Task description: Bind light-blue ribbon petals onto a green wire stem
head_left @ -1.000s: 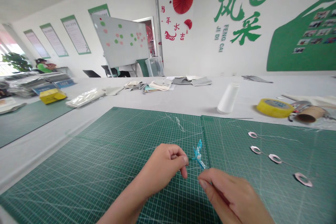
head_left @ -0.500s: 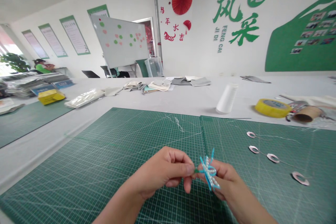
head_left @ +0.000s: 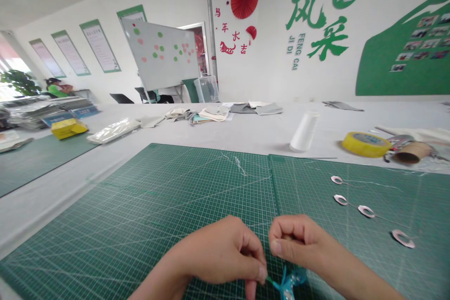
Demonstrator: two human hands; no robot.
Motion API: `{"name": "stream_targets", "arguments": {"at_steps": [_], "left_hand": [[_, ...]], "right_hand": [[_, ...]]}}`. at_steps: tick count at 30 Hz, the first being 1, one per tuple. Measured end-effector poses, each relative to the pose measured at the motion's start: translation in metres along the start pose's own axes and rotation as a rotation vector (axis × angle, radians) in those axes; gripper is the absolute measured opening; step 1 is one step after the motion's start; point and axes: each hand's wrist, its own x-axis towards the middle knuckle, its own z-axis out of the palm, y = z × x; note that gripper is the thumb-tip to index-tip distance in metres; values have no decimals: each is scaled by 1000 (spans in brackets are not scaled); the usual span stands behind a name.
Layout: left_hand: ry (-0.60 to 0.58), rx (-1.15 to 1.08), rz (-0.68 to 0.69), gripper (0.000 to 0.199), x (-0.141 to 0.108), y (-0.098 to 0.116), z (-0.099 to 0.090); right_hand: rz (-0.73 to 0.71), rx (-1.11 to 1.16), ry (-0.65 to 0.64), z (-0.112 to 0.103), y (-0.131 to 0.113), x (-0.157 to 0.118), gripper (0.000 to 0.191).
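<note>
My left hand (head_left: 230,255) is closed, thumb and fingers pinching the thin green stem (head_left: 270,280) of a light-blue ornament with pearl-like beads (head_left: 288,286). The ornament hangs low at the bottom edge of the view, tilted and partly cut off. Just above and to the right of it is my right hand (head_left: 298,239), its fingers curled and the thumb pressed against them. What those fingers hold, if anything, is hidden. Both hands are over the green cutting mats (head_left: 197,187).
Several pale oval rings with thread (head_left: 366,211) lie on the right mat. Loose white thread (head_left: 239,166) is on the left one. Behind the mats stand a white thread cone (head_left: 304,132), yellow tape (head_left: 366,144) and a cardboard tube (head_left: 412,152). Fabric pieces (head_left: 214,113) lie farther back.
My right hand has come off the ornament and lifted slightly. My left hand has moved down with the ornament, which has turned downward toward the bottom edge.
</note>
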Motion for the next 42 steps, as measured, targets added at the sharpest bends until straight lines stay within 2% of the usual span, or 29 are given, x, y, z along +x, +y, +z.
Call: {"name": "stream_targets", "arguments": {"at_steps": [5, 8, 11, 18, 23, 28, 33, 35, 38, 42], "left_hand": [[117, 101, -20, 15, 3, -1, 2], [209, 114, -7, 16, 4, -2, 1], [295, 75, 7, 17, 6, -5, -3], [387, -83, -1, 16, 9, -6, -10], [361, -302, 29, 15, 9, -1, -11], [342, -440, 55, 16, 9, -2, -11], [308, -568, 97, 20, 8, -1, -11], [269, -612, 112, 19, 7, 0, -11], [183, -646, 121, 17, 5, 1, -11], [44, -602, 109, 16, 3, 1, -11]], "right_hand": [[0, -280, 100, 10, -13, -5, 27], [-98, -542, 202, 14, -17, -11, 24], [-233, -681, 246, 17, -16, -18, 23], [-394, -781, 304, 21, 1, -20, 27], [-427, -797, 337, 23, 4, -17, 28], [-487, -828, 431, 24, 6, -14, 28], [-496, -661, 497, 29, 11, -15, 19], [-403, -523, 490, 31, 12, -13, 20], [-224, -189, 425, 31, 14, -7, 21], [-100, 207, 290, 24, 18, 2, 25]]}}
